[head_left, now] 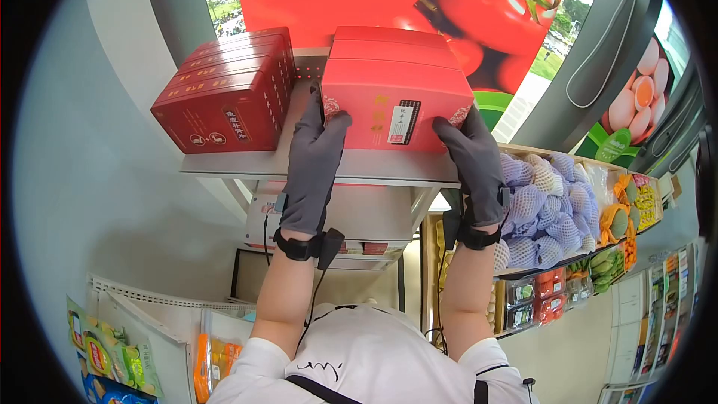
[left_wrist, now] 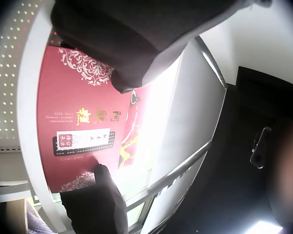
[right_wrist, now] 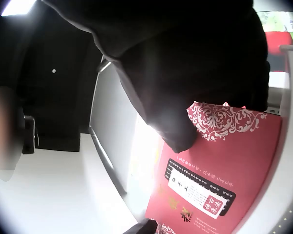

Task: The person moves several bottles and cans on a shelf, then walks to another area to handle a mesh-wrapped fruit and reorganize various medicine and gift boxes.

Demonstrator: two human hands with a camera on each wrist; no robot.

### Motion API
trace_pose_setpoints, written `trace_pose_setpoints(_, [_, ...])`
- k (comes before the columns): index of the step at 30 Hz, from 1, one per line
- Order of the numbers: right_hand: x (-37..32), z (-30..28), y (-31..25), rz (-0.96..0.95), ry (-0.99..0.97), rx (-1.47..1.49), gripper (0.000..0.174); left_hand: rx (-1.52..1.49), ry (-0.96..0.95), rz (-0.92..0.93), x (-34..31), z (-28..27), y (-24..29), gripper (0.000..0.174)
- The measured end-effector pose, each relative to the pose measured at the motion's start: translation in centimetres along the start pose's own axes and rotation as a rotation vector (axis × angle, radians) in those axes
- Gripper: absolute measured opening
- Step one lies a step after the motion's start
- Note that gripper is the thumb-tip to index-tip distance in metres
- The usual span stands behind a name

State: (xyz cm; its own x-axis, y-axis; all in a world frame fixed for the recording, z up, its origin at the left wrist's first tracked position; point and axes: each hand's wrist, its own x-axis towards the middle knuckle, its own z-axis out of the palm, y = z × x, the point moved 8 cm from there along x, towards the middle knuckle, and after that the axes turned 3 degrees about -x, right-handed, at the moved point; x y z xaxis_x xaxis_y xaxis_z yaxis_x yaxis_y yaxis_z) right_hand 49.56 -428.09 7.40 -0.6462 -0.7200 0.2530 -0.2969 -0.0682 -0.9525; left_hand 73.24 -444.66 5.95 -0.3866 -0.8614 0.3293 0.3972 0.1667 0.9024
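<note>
A bright red gift box (head_left: 359, 97) with gold lettering, a white-and-black label and pale floral corners stands on the grey upper shelf (head_left: 329, 164), with similar red boxes lined up behind it. My gloved left hand (head_left: 314, 161) grips its left side, thumb on the front face and fingers round the edge. On the other side my gloved right hand (head_left: 479, 168) holds it the same way. In the left wrist view the box front (left_wrist: 83, 114) lies between both dark gloves. The right wrist view shows the right thumb (right_wrist: 178, 139) pressed near the floral corner.
Left of the red boxes stands a row of dark red boxes (head_left: 213, 108) on the same shelf. A lower shelf (head_left: 359, 209) is below. To the right, a produce stand holds fruit in purple foam nets (head_left: 550, 209). Snack bags (head_left: 112, 352) hang at lower left.
</note>
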Motion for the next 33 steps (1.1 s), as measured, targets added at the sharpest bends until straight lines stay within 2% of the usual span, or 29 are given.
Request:
trace_pose_setpoints(2, [1.1,0.1,0.8,-0.022,-0.067,0.128,0.064,-0.018,-0.009,0.01,0.0,0.4,0.7,0.064])
trace_pose_setpoints(5, [1.5,-0.2,1.5,-0.018,-0.088,0.15,0.061,0.129,0.011,-0.157,-0.1,0.4,0.4,0.051])
trace_pose_setpoints(17, [1.4,0.0,1.4,-0.02,-0.023,0.012,0.05,0.065,-0.009,-0.07,1.2,0.9,0.1,0.053])
trace_pose_setpoints(22, [1.1,0.0,1.0,0.008,-0.014,0.021,0.052,0.162,-0.014,-0.157,0.9,0.2,0.4,0.054])
trace_pose_setpoints(25, [0.4,0.2,0.6,-0.047,-0.017,0.066,0.058,0.075,-0.107,0.005,0.9,0.3,1.5,0.06])
trace_pose_setpoints(27, [-0.1,0.1,0.3,-0.074,-0.021,0.087,0.061,0.081,-0.064,0.023,0.3,-0.6,1.7,0.06])
trace_pose_setpoints(30, [-1.7,-0.5,-0.7,-0.139,0.011,-0.017,0.078,0.091,0.018,0.069,-1.2,-2.3,2.7,0.06])
trace_pose_setpoints(31, [-2.6,-0.3,-1.2,-0.136,0.002,-0.018,0.078,0.12,0.033,0.129,-2.1,-3.0,3.6,0.062])
trace_pose_setpoints(33, [-5.5,-1.4,-3.0,-0.213,0.187,-0.159,0.074,0.18,0.064,0.247,-3.8,-4.7,5.3,0.065])
